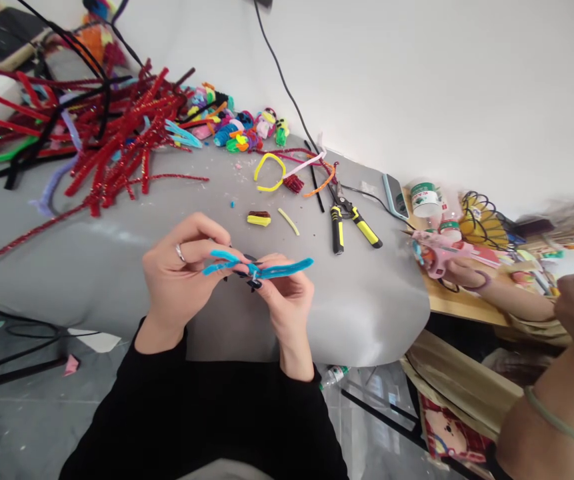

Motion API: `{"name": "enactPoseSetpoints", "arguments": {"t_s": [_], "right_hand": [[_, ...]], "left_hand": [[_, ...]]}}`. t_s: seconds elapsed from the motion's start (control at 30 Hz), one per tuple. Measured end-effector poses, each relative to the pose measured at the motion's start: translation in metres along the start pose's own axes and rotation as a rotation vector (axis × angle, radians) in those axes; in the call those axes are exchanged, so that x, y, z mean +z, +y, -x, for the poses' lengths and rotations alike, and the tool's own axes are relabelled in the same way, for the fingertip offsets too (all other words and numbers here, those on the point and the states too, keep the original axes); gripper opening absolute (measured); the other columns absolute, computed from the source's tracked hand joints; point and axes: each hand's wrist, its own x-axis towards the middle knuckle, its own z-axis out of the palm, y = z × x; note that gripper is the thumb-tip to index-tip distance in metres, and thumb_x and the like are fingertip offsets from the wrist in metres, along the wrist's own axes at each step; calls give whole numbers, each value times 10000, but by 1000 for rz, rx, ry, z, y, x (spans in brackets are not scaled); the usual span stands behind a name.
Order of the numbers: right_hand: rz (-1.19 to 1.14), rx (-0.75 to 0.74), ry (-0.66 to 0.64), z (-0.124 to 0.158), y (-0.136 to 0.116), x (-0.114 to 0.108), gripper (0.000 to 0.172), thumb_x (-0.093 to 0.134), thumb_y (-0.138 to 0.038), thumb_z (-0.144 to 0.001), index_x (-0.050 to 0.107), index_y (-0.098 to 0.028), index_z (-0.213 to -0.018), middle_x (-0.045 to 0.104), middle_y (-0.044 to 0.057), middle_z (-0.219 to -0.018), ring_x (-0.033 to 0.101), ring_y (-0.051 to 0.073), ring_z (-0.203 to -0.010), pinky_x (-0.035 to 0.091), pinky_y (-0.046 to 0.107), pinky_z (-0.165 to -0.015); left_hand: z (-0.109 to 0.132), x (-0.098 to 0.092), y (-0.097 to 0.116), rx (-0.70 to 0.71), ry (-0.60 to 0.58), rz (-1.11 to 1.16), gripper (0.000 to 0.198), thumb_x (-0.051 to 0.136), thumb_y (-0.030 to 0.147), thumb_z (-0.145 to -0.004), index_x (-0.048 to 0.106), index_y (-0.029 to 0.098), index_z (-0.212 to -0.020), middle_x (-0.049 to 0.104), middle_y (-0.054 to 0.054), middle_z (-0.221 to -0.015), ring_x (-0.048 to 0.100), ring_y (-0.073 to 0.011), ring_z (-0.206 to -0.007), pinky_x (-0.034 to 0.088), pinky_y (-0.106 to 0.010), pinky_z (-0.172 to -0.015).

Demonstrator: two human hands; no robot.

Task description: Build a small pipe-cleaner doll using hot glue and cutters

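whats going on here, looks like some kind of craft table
A person in black sleeves holds blue pipe cleaners between both hands, left hand and right hand, pinching them where they cross, above a grey table. A heap of red pipe cleaners, small colourful finished pieces and yellow-handled cutters lie on it. At the right, another person's hand holds something pink.

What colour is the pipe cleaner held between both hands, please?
Bright blue pipe cleaner, clearest in the head view.

Both hands — left hand [177, 277], right hand [281, 293] — pinch a blue pipe cleaner [259, 268] above a grey table [91, 267]. Red pipe cleaners [117, 133] lie heaped at the far left, pliers [349, 223] to the right. At the edge, a co-worker's hand [459, 270] grips a pink tool [437, 257].
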Motion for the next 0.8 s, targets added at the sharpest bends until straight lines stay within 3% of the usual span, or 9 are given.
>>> {"name": "enactPoseSetpoints", "arguments": {"t_s": [0.47,0.63,0.8], "right_hand": [[23,51,-50,-1,7,-6,342,836,-564,-868,705,-249,-840,758,31,-814,729,207,-811,629,382,-740],[-43,1,-24,-1,8,-4,262,858,-483,-885,747,-248,-855,762,16,-808,733,187,-795,629,349,-723],[-30,70,-100,1,5,-10,314,907,-492,-836,788,-257,-1006,792,35,-928,753,192,-830,647,343,-734]], "left_hand": [[0,0,0,-65,-25,2,303,868,555,-881,802,329,-690,646,-22,-727,617,-159,-594,448,-342,-491],[-1,-1,0,-19,-40,24,191,887,459,-891,823,343,-755,642,-16,-745,613,-151,-593,439,-338,-476],[-2,-1,1,19,-31,-14,165,849,445,-931,824,362,-791,651,-20,-752,628,-153,-604,456,-355,-472]]}}
